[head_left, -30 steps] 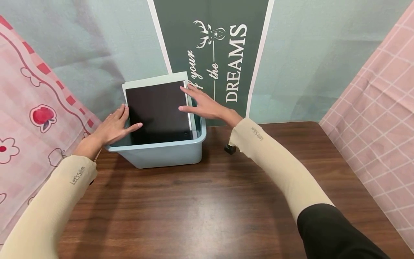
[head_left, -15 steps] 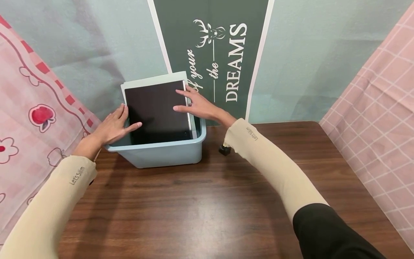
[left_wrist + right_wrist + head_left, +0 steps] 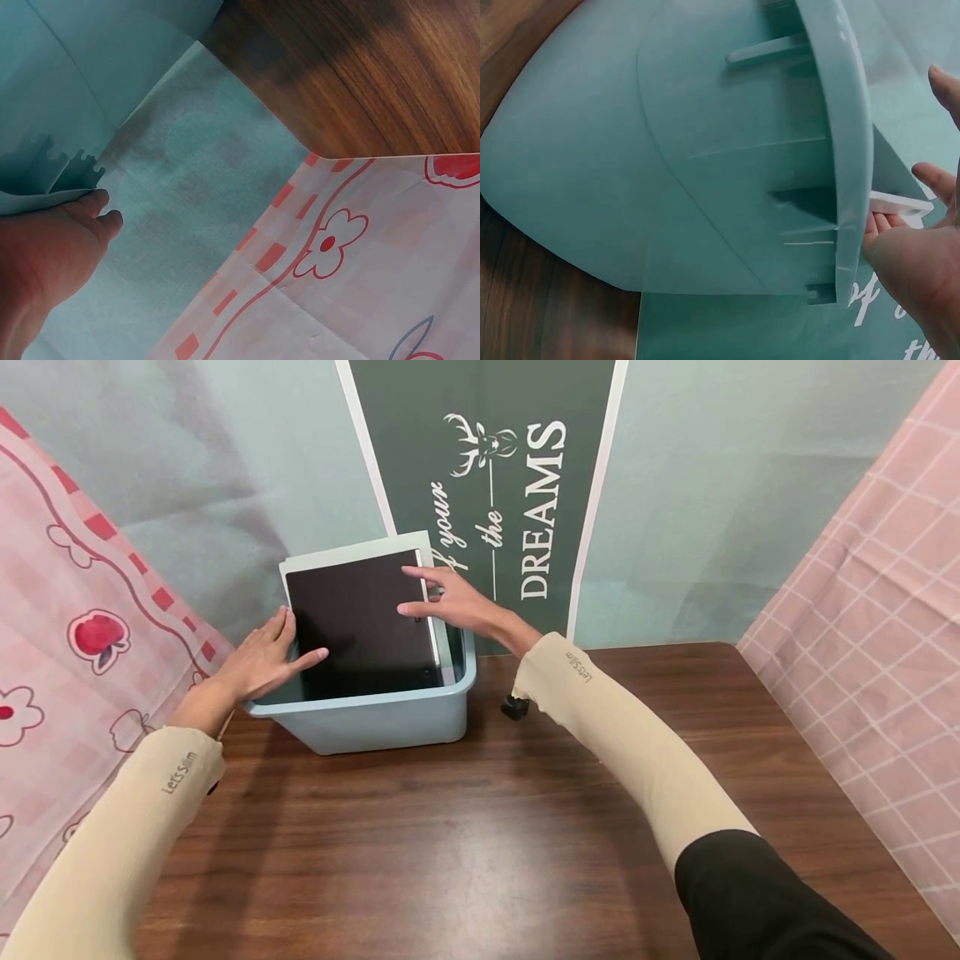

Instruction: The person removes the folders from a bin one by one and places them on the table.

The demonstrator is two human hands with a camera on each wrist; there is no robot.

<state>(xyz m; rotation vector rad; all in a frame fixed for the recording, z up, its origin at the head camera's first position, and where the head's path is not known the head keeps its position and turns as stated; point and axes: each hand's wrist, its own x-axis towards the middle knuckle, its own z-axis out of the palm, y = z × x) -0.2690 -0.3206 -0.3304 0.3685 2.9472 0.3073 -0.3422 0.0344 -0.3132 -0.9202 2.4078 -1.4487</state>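
A flat dark panel with a pale right edge point(image 3: 360, 618) stands tilted inside a light blue plastic tub point(image 3: 390, 722); its exact kind cannot be told. Behind it, a pale mint board point(image 3: 352, 550) sticks up above the rim. My left hand point(image 3: 258, 656) rests at the tub's left end, fingers straight and thumb reaching over the inside. At the panel's right edge is my right hand point(image 3: 465, 602), thumb and index finger stretched across its dark face. The other fingers bend by a white strip point(image 3: 900, 202) in the right wrist view; their grip is partly hidden.
The tub stands on a brown wooden table point(image 3: 465, 843), against a grey-green backdrop point(image 3: 675, 502) with printed lettering. Pink cloths hang at the left point(image 3: 97, 577) and right point(image 3: 862, 593). A small black object point(image 3: 514, 707) shows under the right wrist.
My right hand has shifted slightly left and down. The dark panel's right edge has moved a little left, away from the board behind. My left hand has kept its place at the tub.
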